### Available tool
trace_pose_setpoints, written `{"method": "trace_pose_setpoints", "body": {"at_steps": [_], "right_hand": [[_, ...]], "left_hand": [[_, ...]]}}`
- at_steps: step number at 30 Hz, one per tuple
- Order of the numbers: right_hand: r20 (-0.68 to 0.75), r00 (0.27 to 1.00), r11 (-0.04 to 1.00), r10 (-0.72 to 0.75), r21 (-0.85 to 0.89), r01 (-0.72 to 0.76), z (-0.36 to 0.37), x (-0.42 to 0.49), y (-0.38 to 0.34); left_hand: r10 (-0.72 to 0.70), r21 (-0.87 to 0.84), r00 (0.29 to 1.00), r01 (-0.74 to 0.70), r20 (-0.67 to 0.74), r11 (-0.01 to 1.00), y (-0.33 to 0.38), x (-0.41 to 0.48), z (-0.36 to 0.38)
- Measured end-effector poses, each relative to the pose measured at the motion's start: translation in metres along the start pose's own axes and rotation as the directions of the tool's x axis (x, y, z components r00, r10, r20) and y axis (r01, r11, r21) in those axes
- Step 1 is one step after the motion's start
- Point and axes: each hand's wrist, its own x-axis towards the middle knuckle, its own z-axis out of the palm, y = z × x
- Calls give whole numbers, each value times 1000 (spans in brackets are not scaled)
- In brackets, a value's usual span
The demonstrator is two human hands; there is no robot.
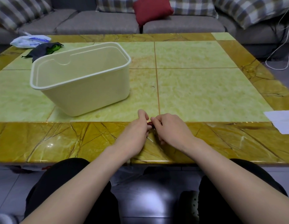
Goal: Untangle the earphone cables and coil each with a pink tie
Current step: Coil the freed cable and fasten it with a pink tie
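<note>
My left hand (137,128) and my right hand (168,126) meet over the near brown border of the table. Their fingers are curled around a small bundle between them. Only a sliver of that bundle shows, a reddish-pink tie (150,123) with a dark bit of cable under it. Most of the earphone cable is hidden inside my hands, so I cannot tell how it is coiled.
A cream plastic bin (85,92) stands tilted on the table's left half, open side up. Behind it lie a dark green-black cloth (43,50) and a white plastic bag (29,40). A white paper (282,121) sits at the right edge. A sofa with cushions is beyond the table (205,88).
</note>
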Motion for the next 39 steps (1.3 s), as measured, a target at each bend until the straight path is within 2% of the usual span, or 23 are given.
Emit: {"method": "trace_pose_setpoints", "body": {"at_steps": [5,10,14,17,20,25,27,33,36,39], "right_hand": [[14,999,997,-33,-75,34,-2,-3,0],[-72,994,991,-85,-110,77,1,-4,-1],[-177,976,991,-126,31,133,3,-5,-2],[-206,971,968,-120,194,161,4,-8,-5],[-167,984,902,-58,413,123,6,-12,-10],[-22,999,789,34,614,-13,12,-14,-16],[14,997,747,75,662,-65,12,-13,-16],[118,979,577,164,794,-193,8,-12,-15],[217,965,487,146,834,-261,3,-12,-15],[163,977,515,139,831,-212,-1,-12,-13]], "left_hand": [[3,75,999,-5,33,997,-2,1,-4],[-53,105,997,58,-58,993,0,1,-8],[-117,121,986,131,-117,984,-2,5,-10],[-158,43,979,165,-131,985,-4,8,-11],[-208,-54,968,202,-138,978,-4,13,-13],[-252,-402,964,201,-79,893,-4,16,-14],[-237,-491,968,166,-85,855,-5,16,-12],[-159,-461,975,71,-155,884,2,13,-11],[-153,-479,977,64,-149,875,4,11,-11],[-162,-532,982,87,-96,842,-2,14,-10]]}}
